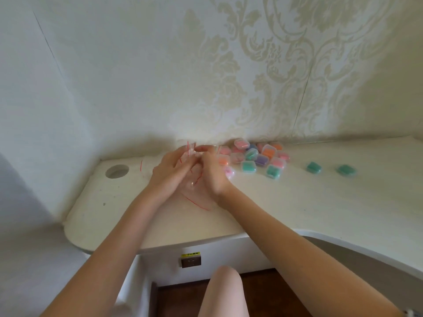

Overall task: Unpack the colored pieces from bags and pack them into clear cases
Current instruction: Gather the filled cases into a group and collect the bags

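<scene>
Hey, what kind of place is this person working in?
Probably a room at home: damask wallpaper, a white desk with a cable hole, and a wall socket above wooden flooring.

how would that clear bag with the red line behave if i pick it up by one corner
The clear bag looks like thin film, buckled under both hands, so it would probably flop and fold. It likely weighs very little and could slide easily on the smooth white desk. Whether anything is inside can't be told.

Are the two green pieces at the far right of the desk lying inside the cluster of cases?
No, both green pieces lie apart on the desk.
</scene>
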`<move>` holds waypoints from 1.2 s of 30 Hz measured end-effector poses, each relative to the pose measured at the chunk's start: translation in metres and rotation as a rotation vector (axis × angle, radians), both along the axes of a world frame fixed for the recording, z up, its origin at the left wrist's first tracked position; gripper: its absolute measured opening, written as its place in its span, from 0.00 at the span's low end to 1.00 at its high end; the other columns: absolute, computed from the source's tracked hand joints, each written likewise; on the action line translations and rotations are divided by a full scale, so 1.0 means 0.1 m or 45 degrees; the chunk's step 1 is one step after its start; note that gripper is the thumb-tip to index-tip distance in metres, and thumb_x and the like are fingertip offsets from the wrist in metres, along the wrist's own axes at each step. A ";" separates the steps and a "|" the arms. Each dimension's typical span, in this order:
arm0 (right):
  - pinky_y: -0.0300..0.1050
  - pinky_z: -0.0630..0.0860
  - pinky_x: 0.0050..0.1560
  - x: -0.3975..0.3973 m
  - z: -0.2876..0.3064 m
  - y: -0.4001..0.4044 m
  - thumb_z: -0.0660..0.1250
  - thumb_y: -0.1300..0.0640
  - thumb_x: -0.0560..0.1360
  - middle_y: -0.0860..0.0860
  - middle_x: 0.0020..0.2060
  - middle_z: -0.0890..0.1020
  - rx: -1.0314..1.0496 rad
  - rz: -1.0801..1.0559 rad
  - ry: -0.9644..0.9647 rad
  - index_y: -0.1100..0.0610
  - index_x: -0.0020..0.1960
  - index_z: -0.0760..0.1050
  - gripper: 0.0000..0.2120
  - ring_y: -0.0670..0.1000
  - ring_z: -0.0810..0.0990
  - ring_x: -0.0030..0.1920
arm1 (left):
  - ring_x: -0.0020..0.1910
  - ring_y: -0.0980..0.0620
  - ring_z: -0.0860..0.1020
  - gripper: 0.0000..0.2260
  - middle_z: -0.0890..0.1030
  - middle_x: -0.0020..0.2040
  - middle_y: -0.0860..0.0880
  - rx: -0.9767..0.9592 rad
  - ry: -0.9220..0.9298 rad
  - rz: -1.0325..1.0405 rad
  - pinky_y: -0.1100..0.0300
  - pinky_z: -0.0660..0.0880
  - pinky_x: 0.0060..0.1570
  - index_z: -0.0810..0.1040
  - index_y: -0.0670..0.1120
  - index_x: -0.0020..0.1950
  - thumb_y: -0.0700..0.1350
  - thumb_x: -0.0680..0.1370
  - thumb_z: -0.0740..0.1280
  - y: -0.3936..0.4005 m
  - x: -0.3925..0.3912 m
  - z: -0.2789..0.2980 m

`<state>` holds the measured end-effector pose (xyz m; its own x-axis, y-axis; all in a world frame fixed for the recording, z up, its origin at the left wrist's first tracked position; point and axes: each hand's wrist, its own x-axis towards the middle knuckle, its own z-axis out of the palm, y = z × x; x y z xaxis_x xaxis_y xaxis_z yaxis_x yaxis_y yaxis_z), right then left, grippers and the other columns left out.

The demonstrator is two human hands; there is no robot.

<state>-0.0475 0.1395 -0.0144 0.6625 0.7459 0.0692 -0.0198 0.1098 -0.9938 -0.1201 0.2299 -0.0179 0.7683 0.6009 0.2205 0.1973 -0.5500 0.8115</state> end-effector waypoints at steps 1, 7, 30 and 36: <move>0.41 0.77 0.36 0.01 0.03 0.01 0.53 0.56 0.77 0.59 0.35 0.80 0.085 -0.011 0.233 0.63 0.53 0.70 0.13 0.50 0.80 0.33 | 0.59 0.57 0.76 0.20 0.80 0.56 0.59 0.023 0.006 -0.015 0.51 0.69 0.64 0.74 0.73 0.53 0.76 0.64 0.58 0.04 0.01 -0.04; 0.47 0.75 0.51 0.14 0.03 0.06 0.56 0.67 0.74 0.53 0.45 0.76 -0.231 -0.180 -0.095 0.57 0.52 0.69 0.10 0.53 0.76 0.48 | 0.57 0.49 0.74 0.26 0.71 0.54 0.54 0.399 0.312 0.112 0.52 0.68 0.61 0.74 0.59 0.57 0.69 0.63 0.65 -0.04 0.03 -0.08; 0.52 0.49 0.74 0.97 -0.09 -0.64 0.54 0.52 0.81 0.46 0.74 0.64 -0.901 -0.202 -1.818 0.44 0.73 0.62 0.20 0.50 0.56 0.75 | 0.33 0.50 0.66 0.09 0.67 0.30 0.54 0.312 -0.184 0.354 0.68 0.61 0.30 0.68 0.42 0.33 0.31 0.66 0.67 0.03 0.10 -0.12; 0.56 0.42 0.73 1.03 -0.06 -0.46 0.44 0.48 0.83 0.44 0.77 0.54 -1.194 -0.002 -1.890 0.40 0.74 0.58 0.21 0.48 0.52 0.76 | 0.38 0.47 0.67 0.18 0.73 0.39 0.43 0.423 -0.035 0.256 0.63 0.56 0.30 0.62 0.53 0.32 0.34 0.67 0.67 0.01 0.12 -0.17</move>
<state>0.0552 0.0933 -0.0204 0.4438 0.8840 0.1471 0.8809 -0.4605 0.1092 -0.1080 0.2309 -0.0351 0.6338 0.6310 0.4473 0.3084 -0.7365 0.6021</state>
